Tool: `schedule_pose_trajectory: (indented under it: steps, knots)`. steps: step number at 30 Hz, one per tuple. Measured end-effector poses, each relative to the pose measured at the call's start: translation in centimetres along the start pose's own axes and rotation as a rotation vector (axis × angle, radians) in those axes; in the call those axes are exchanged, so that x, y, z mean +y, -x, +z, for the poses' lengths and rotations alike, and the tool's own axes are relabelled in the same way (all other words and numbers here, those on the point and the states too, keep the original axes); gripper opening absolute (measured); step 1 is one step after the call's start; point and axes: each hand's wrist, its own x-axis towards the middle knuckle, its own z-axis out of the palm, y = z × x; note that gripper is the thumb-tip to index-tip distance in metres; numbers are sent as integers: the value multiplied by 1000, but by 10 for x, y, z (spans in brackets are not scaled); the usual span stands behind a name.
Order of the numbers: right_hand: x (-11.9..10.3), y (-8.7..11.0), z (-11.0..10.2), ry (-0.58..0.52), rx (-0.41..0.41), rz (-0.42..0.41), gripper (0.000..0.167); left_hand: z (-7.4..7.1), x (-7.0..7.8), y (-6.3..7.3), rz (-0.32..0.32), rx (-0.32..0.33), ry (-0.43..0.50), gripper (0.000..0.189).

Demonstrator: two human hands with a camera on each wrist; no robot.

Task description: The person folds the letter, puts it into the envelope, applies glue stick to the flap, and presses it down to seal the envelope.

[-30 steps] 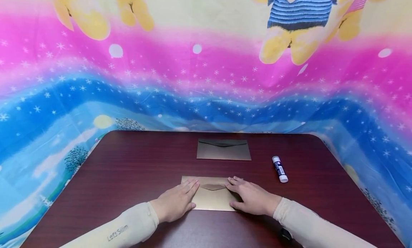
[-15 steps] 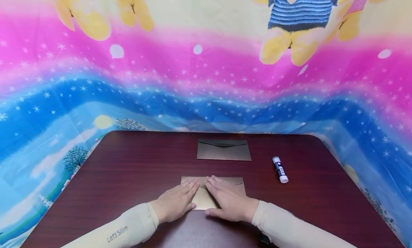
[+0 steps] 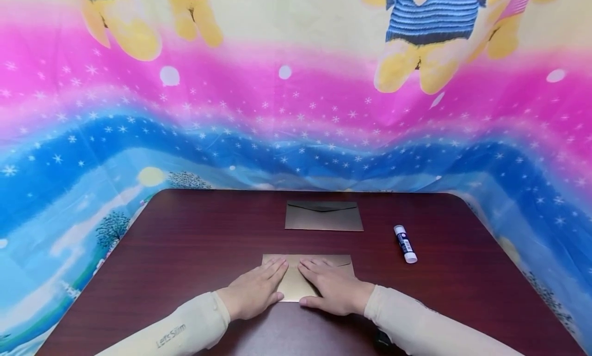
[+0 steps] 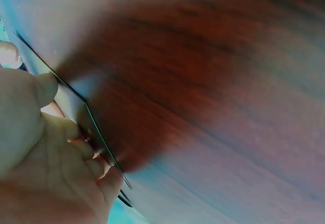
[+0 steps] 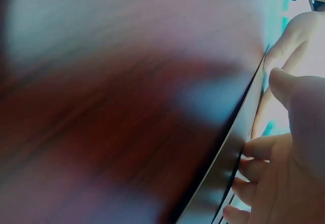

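A gold envelope [image 3: 293, 290] lies flat near the front of the table, its flap folded down toward me. My left hand [image 3: 253, 289] rests on its left part, fingers straight over the flap. On the right part lies my right hand [image 3: 335, 289], its fingers extended across the flap and covering much of it. Both thumbs are close to the envelope's near edge. Edge-on, the envelope [image 4: 96, 117] shows under the left fingers in the left wrist view. In the right wrist view, the envelope [image 5: 228, 153] runs beneath the right hand's fingertips [image 5: 244, 189].
A second, darker envelope [image 3: 324, 220] with a folded flap lies farther back on the dark red table [image 3: 208, 227]. To its right is a glue stick [image 3: 405, 244] with white ends. A printed curtain [image 3: 296, 114] hangs behind the table.
My right hand has slid left across the envelope, from its right end toward the middle, then stayed there. The flap now lies flatter. The left hand has kept its place.
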Motion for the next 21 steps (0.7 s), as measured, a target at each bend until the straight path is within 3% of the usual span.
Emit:
schedule_pose_trajectory:
  steps: [8, 21]
  knots:
    - [25, 24, -8, 20, 23, 10, 73, -1, 0, 0, -2, -4, -23, 67]
    - [59, 54, -19, -16, -19, 84, 74, -1, 1, 0, -1, -1, -11, 67]
